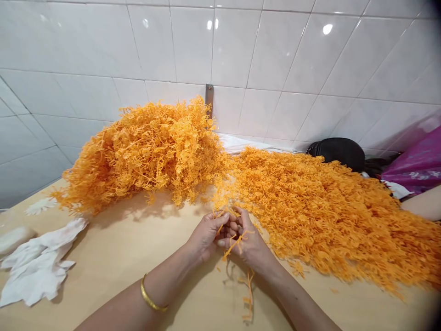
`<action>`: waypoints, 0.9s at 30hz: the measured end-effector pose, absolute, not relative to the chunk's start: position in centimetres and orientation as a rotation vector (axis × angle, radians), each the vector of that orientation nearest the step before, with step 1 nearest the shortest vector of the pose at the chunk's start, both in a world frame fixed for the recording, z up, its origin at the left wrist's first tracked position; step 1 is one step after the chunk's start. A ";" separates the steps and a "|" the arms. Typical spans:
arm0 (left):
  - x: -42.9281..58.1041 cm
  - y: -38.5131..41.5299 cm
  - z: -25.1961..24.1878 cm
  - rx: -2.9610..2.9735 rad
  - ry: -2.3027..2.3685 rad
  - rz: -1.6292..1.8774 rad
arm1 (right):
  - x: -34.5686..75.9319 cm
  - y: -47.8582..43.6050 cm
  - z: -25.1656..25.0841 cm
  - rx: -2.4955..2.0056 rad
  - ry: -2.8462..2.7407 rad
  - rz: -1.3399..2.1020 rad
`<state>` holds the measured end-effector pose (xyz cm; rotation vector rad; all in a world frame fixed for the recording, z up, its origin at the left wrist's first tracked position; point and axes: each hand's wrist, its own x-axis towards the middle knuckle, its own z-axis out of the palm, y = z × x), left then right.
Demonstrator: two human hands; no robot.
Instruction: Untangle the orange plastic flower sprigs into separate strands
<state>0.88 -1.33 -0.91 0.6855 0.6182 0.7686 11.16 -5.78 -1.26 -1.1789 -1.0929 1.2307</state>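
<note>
My left hand (206,234) and my right hand (253,246) meet over the table, fingertips close together. Between them runs a thin orange plastic sprig (236,243) with small branches; its strands hang down over my right palm. The left thumb and fingers pinch its upper part. My right fingers curl round the same piece, and parts of it are hidden by the hands. Below, another thin orange strand (248,299) dangles or lies near the table; which one I cannot tell. Just beyond my fingertips are loose orange bits (222,197).
A tall heap of orange sprigs (148,151) stands at the back left, and a wide, flatter pile (330,211) spreads right. Crumpled white cloth (41,266) lies at left. Behind are a black bag-like thing (339,151), a tiled wall (234,46) and another person's arm (423,202).
</note>
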 end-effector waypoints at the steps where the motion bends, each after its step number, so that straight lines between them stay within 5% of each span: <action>1: 0.8 -1.1 -1.0 0.696 0.596 0.763 | 11.4 -5.8 -1.2 -1.184 -1.105 1.265; 13: 0.4 -1.1 -1.0 0.880 0.478 0.680 | 13.3 -5.1 -0.3 -1.081 -0.860 1.447; 21: 1.5 -2.1 -1.0 0.905 0.655 0.875 | 13.1 -4.9 -1.3 -1.421 -1.366 0.659; 27: 1.6 -1.8 -1.2 0.696 0.666 0.905 | 12.5 -5.7 -0.5 -1.379 -1.530 0.530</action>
